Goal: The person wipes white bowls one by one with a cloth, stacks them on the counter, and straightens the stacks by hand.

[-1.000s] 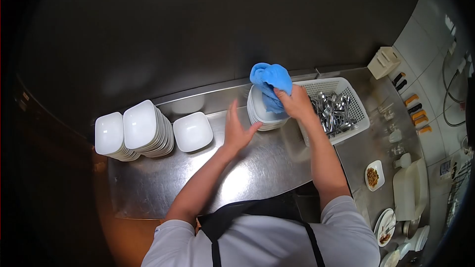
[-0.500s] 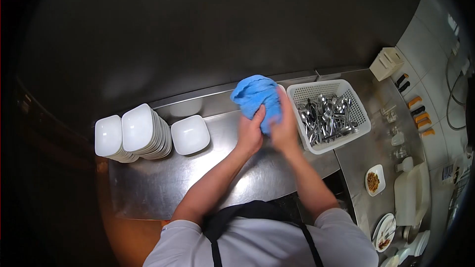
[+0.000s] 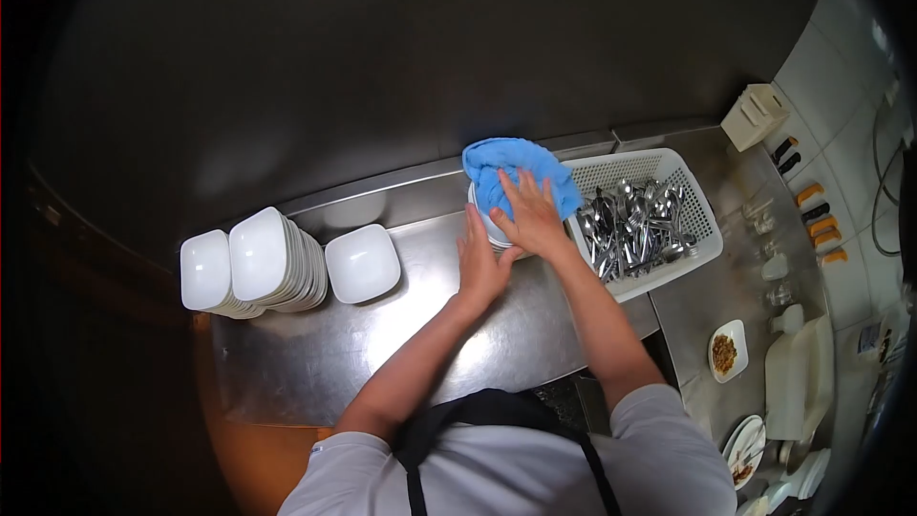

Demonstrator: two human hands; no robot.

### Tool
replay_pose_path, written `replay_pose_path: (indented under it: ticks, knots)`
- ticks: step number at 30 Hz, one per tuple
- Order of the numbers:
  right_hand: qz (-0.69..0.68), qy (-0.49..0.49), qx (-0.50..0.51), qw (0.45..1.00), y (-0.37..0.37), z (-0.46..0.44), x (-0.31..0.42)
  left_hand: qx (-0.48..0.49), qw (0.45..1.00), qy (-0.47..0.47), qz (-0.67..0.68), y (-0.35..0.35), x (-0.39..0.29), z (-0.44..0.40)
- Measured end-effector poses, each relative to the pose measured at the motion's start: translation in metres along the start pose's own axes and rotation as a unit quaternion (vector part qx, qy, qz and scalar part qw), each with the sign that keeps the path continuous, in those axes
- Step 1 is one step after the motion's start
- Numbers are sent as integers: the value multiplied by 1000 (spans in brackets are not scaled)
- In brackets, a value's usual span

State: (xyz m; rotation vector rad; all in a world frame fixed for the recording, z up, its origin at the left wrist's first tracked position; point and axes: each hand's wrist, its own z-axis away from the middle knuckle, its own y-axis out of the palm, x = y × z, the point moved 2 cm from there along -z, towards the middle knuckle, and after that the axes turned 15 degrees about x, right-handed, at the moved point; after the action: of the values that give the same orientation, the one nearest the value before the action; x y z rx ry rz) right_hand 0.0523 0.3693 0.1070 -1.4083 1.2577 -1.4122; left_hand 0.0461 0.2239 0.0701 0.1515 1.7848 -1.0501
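A blue cloth (image 3: 506,155) lies over a stack of white dishes (image 3: 475,199), of which only the left rim and a bit of the front show. My right hand (image 3: 531,218) rests on the cloth with its fingers spread. At the front left of the stack is my left hand (image 3: 484,263), its fingers stretched out and pointing up along the dishes, the tips near the cloth's lower edge. A white perforated basket (image 3: 702,263) full of metal cutlery (image 3: 635,225) stands just right of the cloth, which overlaps its left corner.
To the left on the steel counter (image 3: 420,363) are a single square white bowl (image 3: 363,265) and tall stacks of such bowls (image 3: 260,253). A bowl of food (image 3: 728,352), used plates (image 3: 743,449) and glasses stand at the right. Knives (image 3: 817,212) hang on the tiled wall.
The cloth, bunched up between both hands before, is now spread over the dish stack. My right hand has opened flat on it, and my left hand has let go of it.
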Motion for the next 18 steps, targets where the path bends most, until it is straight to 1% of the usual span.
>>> replay_pose_path:
  ticks: [1,2,3,6,7,9,10,11,12,13,15,16,17,18]
  knots:
    - [-64,6,42,997,0,2,3,17,1000,4,9,2,6,0]
    - [-131,16,83,988,1,8,8,11,1000,5,-2,6,10,2]
    - [-122,9,65,990,-1,9,14,5,1000,10,-17,9,14,1]
    - [-173,71,137,973,-32,12,39,0,998,19,-54,15,22,-6]
    - [-194,82,130,969,-29,11,40,1,998,19,-66,15,23,-6]
    - [-234,98,117,960,-22,13,39,75,993,-24,-86,9,28,-5]
    - [-457,88,83,881,-22,17,39,112,988,-49,-96,7,29,-4]
    - [-654,70,44,752,-22,22,38,55,990,-38,-125,4,25,-4]
    - [-815,46,5,578,-26,25,37,-3,987,-28,-156,-2,16,-3]
    - [-843,49,-36,534,-44,35,32,-58,981,-21,-183,-9,6,2]
    - [-871,-4,-156,466,-61,51,4,-15,961,26,-274,-18,-20,3]
    - [-881,-40,-193,430,-76,62,-11,11,947,50,-318,-22,-33,2]
    - [-876,-68,-212,428,-89,71,-28,49,932,90,-347,-21,-41,-2]
    - [-867,-63,-254,423,-103,83,-37,64,924,105,-362,-14,-39,-5]
